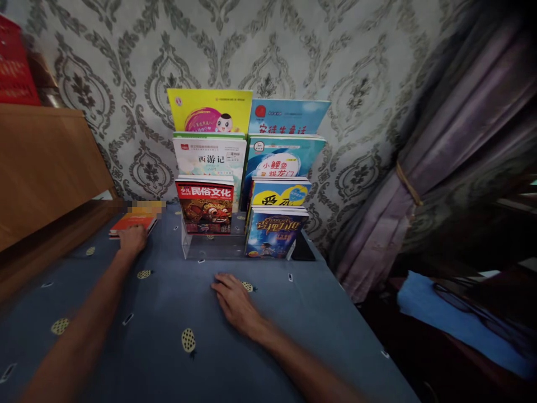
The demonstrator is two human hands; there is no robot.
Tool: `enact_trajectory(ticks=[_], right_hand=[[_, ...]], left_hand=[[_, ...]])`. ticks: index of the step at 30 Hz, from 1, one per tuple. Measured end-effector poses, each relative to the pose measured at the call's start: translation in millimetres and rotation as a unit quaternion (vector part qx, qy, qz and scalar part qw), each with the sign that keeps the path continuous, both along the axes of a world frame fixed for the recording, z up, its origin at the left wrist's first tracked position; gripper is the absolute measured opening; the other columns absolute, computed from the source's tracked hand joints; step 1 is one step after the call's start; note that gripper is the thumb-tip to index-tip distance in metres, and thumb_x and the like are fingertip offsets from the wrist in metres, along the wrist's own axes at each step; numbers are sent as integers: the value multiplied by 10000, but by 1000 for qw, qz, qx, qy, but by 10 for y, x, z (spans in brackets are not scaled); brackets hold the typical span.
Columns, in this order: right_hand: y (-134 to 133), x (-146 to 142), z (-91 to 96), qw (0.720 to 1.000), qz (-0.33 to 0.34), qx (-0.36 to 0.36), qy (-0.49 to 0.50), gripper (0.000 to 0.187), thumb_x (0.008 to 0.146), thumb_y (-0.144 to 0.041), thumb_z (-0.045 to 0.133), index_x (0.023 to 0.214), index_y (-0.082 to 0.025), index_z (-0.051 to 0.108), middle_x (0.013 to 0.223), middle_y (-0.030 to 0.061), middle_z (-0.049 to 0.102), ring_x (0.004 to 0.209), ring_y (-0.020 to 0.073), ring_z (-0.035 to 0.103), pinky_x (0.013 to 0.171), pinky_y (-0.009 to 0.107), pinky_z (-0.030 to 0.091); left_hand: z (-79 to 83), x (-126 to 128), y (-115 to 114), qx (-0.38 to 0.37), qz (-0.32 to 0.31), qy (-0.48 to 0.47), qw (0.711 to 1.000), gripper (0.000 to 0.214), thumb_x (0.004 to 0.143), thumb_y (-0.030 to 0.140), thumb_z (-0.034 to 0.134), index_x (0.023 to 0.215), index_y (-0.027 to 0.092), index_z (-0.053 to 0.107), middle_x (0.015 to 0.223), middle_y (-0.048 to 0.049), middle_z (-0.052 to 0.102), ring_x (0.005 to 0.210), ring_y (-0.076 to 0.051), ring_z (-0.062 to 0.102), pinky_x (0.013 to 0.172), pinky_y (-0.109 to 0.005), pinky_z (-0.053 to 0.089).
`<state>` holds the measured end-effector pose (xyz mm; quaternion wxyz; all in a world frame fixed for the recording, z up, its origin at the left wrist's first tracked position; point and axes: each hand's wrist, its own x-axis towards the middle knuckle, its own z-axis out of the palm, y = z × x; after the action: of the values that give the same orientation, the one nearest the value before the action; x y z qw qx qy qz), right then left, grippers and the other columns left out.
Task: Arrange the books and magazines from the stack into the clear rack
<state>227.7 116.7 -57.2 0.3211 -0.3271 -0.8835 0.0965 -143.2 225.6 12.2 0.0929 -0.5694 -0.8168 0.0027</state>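
Note:
On the far left of the table, my left hand (133, 239) grips the near part of an orange book (133, 220); its fingers reach over the cover and edge. This book lies flat, with a blurred patch over its far end. My right hand (235, 302) rests on the tablecloth, palm down with fingers stretched out, holding nothing. Just beyond it stands a clear book rack (216, 248) with books upright in two columns. A red-topped book (205, 208) fronts the left column, and a dark blue book (273, 234) fronts the right.
Behind the front books rise a white book (210, 157), a yellow book (210, 106) and several blue ones. A black flat object (303, 250) lies by the rack's right side. Wooden furniture (46, 168) borders the left; a tied curtain (390, 184) hangs right, near a blue cloth (457, 322).

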Motion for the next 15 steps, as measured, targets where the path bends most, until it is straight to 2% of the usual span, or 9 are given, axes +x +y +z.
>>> enact_trajectory(ticks=[2,4,7,13,15], right_hand=[[7,-5,-13,1000,-1,3,3,295,973,-158,476,1184,-181,682,1281,133,670,1251,225,580,1068,402,500],[13,-6,-27,1000,-3,0,3,295,974,-164,481,1193,-176,679,1287,135,668,1258,227,575,1075,409,495],[14,-1,-32,1000,-5,-8,-1,300,964,-154,493,1201,-183,675,1294,133,665,1264,231,572,1077,425,492],[-8,7,37,1000,-4,-19,2,302,954,-147,511,1199,-200,679,1287,118,670,1254,221,577,1073,410,493],[-15,4,68,1000,-6,-22,2,295,957,-143,506,1188,-188,685,1280,121,674,1244,221,582,1069,403,496]], left_hand=[[46,-23,61,-33,4,-4,999,385,1006,237,361,1159,32,649,1201,-266,660,1125,-359,640,956,-540,480],[83,-50,131,-61,3,-7,998,317,998,284,483,1196,86,631,1215,-184,656,1094,-290,648,923,-478,528],[124,-77,232,-101,-9,-1,995,381,951,376,616,1270,171,582,1270,-102,612,1086,-234,632,906,-453,560],[163,-42,318,-136,-51,25,989,399,946,387,624,1280,174,575,1279,-100,606,1086,-234,631,904,-457,562],[184,-34,296,-135,-65,32,988,336,960,335,597,1233,139,607,1236,-125,633,1086,-256,640,903,-445,553]])
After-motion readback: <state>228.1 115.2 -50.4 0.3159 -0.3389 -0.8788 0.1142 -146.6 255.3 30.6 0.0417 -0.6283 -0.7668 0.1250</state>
